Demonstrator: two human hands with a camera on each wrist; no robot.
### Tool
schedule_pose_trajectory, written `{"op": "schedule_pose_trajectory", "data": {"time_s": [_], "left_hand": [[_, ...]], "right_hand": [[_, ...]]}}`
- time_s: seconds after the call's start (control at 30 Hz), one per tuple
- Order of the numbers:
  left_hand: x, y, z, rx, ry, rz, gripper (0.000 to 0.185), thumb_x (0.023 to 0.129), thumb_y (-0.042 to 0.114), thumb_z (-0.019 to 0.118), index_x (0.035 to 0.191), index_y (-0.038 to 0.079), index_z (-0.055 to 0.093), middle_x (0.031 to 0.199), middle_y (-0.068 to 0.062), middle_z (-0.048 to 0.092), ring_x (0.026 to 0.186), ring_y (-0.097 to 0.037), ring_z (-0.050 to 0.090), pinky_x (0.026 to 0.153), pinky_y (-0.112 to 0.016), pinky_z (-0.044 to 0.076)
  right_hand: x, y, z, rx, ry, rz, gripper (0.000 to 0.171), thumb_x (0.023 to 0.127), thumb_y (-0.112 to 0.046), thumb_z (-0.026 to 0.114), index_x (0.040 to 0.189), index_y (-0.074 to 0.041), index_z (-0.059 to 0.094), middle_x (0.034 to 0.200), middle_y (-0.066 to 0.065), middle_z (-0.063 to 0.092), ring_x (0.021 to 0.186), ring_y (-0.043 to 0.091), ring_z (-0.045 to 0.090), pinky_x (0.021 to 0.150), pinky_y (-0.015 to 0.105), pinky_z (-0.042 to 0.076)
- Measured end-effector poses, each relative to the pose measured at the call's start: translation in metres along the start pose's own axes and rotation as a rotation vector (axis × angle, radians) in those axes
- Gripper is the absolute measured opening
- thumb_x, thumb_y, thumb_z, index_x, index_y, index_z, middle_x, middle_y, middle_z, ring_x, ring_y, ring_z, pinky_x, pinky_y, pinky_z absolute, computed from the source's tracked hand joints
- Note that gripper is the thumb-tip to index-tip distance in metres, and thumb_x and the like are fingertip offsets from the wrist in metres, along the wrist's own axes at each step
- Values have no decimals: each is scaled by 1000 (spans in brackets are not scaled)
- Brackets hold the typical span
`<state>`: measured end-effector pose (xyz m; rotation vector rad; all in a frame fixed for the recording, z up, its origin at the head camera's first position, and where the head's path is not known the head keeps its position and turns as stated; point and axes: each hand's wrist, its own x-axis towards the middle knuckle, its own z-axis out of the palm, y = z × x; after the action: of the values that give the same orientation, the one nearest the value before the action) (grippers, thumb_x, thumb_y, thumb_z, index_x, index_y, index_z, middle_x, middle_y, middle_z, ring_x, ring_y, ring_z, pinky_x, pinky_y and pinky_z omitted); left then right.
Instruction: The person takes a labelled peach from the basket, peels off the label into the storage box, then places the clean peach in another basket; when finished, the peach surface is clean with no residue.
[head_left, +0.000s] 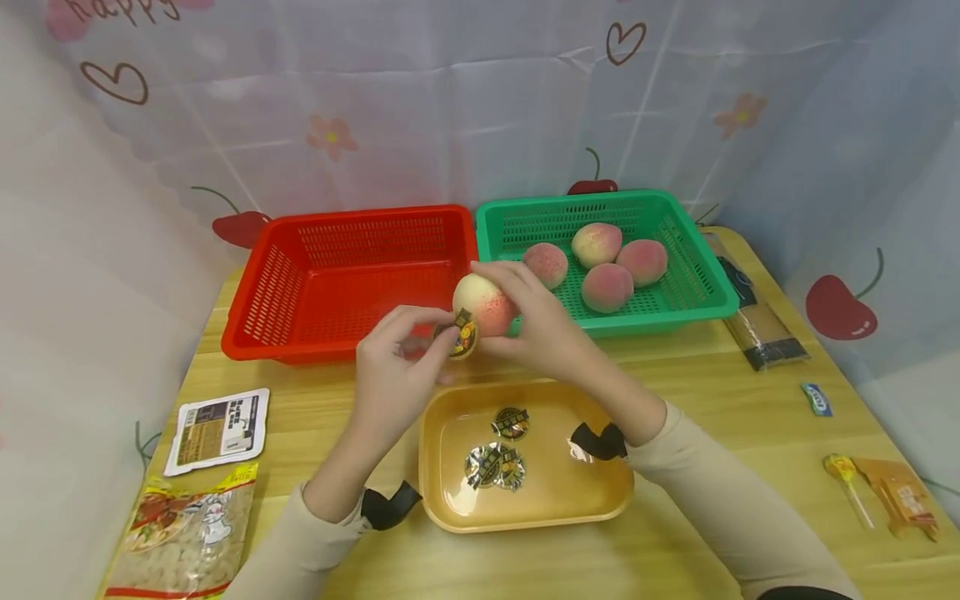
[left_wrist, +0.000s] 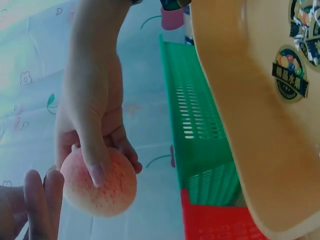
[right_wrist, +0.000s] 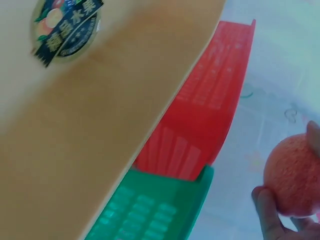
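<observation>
The peach is held above the yellow tray in the right hand grip, while the sticker, pinched by the left hand, is best peeled slowly and flat.

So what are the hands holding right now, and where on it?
The right hand holds a peach round its side, thumb and fingers wrapped over it. The left hand pinches a sticker at the peach's lower edge.
</observation>
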<state>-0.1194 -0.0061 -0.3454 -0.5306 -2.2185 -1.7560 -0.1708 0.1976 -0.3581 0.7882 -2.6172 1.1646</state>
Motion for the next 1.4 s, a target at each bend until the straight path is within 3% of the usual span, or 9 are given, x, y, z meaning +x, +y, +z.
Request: {"op": "schedule_pose_trajectory", "data": {"time_s": [0.13,0.23,0.47,0.6,0.7,0.93,1.17,1.3,1.4], "left_hand": [[-11,-2,-3,-94,-69,-172,15,89,8,73,104,11,72,101,-6,65,60,-18,67,49,-36,58],[-23,-8,-2,-82,-149,-239,16,89,7,72,104,13,71,105,-4,65,63,-20,68,52,-36,59],[-46,-29,13,190,-416,-203,15,88,9,72,101,17,74,99,4,71,76,-12,64,64,-23,57],[-55,-39,24,321,-599,-175,15,88,8,70,101,15,73,100,4,70,77,-7,59,65,-19,52],[-59,-45,30,404,-682,-127,14,88,6,71,100,14,72,96,3,69,76,-7,57,65,-19,51],[-63,-51,37,599,-734,-27,23,86,6,74,107,13,69,92,-1,69,84,-12,62,73,-25,54],[-70,-51,41,796,-738,81,25,85,4,72,108,11,67,83,-3,64,71,-17,63,58,-24,51],[-76,-51,42,877,-723,167,28,83,4,73,110,12,68,80,-3,62,66,-17,62,51,-24,48],[-79,-49,41,935,-699,200,30,83,6,75,111,15,69,81,-2,62,67,-17,61,49,-24,46]], "right_hand": [[-8,10,-9,156,31,65,88,79,-25,85,151,-27,36,146,0,46,118,17,55,93,38,55],[-14,17,-16,260,60,101,88,77,-22,86,148,-21,34,145,-3,44,110,17,59,88,37,55],[-22,32,-37,374,113,128,84,77,-9,84,145,-14,33,144,0,44,109,23,63,88,27,57],[-25,46,-51,350,129,188,85,79,-7,82,146,-13,31,142,5,43,111,25,61,86,23,57],[-24,58,-58,309,115,226,83,80,-10,82,147,-15,33,144,6,42,115,26,58,86,22,56],[-16,82,-63,81,22,305,74,77,-30,86,137,-14,48,125,7,56,102,26,60,82,36,55],[-1,93,-61,-193,-175,391,84,76,-48,82,146,-19,48,139,13,48,108,31,56,88,49,52],[6,95,-59,-295,-279,363,78,80,-39,79,147,-16,47,128,15,56,102,29,56,88,46,51],[9,95,-56,-304,-317,318,65,80,-30,80,138,-11,54,119,16,58,103,29,55,91,45,50]]}}
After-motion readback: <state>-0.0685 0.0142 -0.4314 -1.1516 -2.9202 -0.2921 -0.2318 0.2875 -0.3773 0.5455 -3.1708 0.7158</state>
